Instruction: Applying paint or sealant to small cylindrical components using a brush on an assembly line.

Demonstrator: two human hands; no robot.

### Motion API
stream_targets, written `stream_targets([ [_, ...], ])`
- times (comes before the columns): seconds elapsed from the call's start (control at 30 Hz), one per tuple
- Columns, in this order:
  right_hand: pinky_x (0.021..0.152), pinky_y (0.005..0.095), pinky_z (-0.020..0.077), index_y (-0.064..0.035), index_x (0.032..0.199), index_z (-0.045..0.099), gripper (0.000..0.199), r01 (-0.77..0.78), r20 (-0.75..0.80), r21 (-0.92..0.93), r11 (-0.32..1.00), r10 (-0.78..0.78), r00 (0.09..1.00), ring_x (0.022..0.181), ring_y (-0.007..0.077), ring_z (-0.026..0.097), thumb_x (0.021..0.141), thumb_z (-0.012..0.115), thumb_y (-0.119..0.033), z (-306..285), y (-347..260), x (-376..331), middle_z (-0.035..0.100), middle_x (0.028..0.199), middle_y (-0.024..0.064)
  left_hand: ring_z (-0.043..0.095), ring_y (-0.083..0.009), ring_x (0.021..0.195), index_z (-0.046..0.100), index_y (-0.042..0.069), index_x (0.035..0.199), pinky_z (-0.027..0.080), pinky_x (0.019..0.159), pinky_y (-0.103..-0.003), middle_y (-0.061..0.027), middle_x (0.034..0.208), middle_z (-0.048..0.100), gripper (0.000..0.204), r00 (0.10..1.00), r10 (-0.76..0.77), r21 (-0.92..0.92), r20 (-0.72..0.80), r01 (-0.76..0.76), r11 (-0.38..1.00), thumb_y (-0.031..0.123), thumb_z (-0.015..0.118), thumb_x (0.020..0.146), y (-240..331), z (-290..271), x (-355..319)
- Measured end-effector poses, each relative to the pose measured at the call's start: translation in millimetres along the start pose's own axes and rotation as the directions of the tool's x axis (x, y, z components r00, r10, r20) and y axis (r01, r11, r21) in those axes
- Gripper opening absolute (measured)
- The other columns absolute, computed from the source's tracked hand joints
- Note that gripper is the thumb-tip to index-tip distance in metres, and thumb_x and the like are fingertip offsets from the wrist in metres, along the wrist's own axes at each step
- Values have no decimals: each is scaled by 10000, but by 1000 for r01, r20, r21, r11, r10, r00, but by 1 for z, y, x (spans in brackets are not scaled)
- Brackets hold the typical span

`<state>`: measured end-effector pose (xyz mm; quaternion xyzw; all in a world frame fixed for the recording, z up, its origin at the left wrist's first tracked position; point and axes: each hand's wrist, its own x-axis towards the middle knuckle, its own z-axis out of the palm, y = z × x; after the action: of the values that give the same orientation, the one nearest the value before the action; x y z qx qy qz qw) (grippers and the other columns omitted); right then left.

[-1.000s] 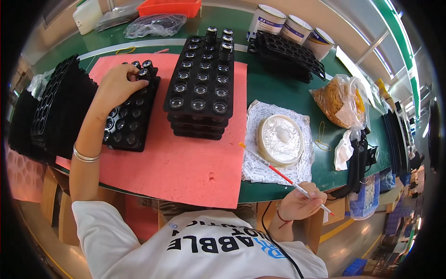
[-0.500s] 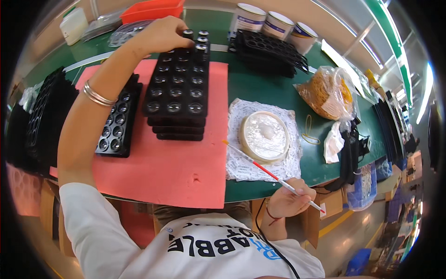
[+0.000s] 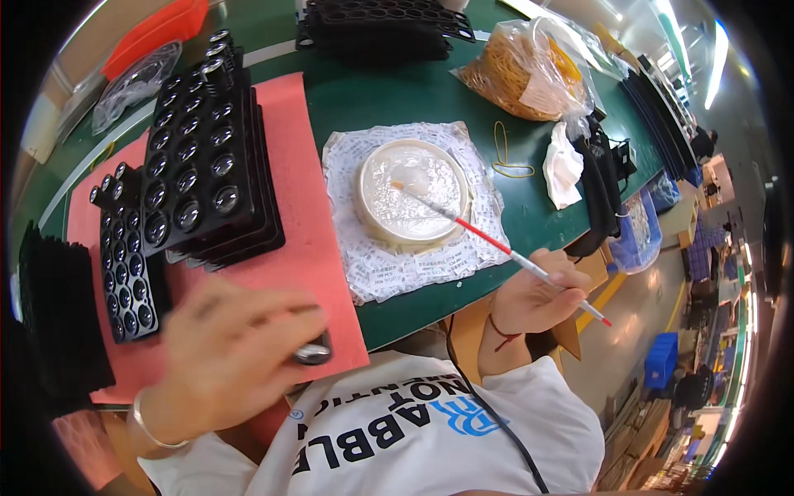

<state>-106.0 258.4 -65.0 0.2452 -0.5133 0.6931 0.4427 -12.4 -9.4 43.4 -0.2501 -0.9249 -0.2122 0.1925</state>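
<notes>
My left hand [image 3: 227,355], blurred by motion, is closed around a small black cylinder with a shiny glassy end [image 3: 314,350], low over the front of the pink mat [image 3: 318,289]. In my right hand [image 3: 542,293] is a thin paintbrush [image 3: 495,240] with a red and white handle. Its bristle tip is at the glossy surface inside a round white dish [image 3: 369,221], which rests on a printed cloth [image 3: 347,153]. A stack of black trays [image 3: 263,190], filled with lens-like pieces, stands on the mat. Another filled black tray [image 3: 124,285] lies beside it.
More black trays [image 3: 380,16] stand at the back, and a dark tray stack [image 3: 58,314] is at far left. A red bin [image 3: 157,37] sits back left. To the right are a bag of rubber bands [image 3: 529,74], a loose rubber band [image 3: 514,171] and a crumpled tissue [image 3: 562,169].
My left hand has come back from the far end of the tray stack toward me, carrying a black cylinder. The brush tip has moved from the cloth's edge into the dish. The view has shifted right.
</notes>
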Motion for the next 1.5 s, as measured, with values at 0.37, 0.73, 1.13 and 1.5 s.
stream_targets([
  [0.37, 475, 258, 266, -60, 717, 427, 355, 180, 176, -167, 969, -151, 973, 482, 112, 328, 930, 337, -329, 0, -4, 7, 378, 531, 18, 553, -218, 737, 624, 107, 915, 460, 667, -318, -25, 867, 574, 367, 970, -224, -264, 96, 241, 934, 12, 661, 563, -23, 45, -31],
  [0.73, 559, 254, 275, -81, 811, 447, 266, -326, -61, 553, 767, 427, 902, 575, 99, 339, 940, 350, -292, 15, -6, -4, 449, 662, -11, 541, -104, 607, 622, 31, 885, 437, 552, -232, -40, 744, 608, 263, 799, -531, -531, 281, 591, 608, 117, 723, 658, -29, 27, -30],
  [1.13, 502, 260, 260, -87, 778, 376, 304, -435, 269, 504, 746, 343, 900, 520, 113, 304, 950, 276, -317, 29, -16, -25, 387, 574, 19, 563, -61, 677, 617, -6, 876, 449, 615, -199, -26, 746, 616, 248, 726, -563, -767, 396, 599, 232, 145, 716, 706, -36, 35, -36],
  [1.5, 495, 252, 271, -93, 769, 368, 287, -361, 257, 389, 847, 277, 926, 511, 107, 313, 947, 288, -304, 26, -15, -27, 388, 570, 6, 532, -51, 672, 606, 3, 857, 439, 598, -192, -1, 723, 579, 240, 726, -564, -787, 394, 583, 200, 152, 718, 706, -37, 36, -37],
])
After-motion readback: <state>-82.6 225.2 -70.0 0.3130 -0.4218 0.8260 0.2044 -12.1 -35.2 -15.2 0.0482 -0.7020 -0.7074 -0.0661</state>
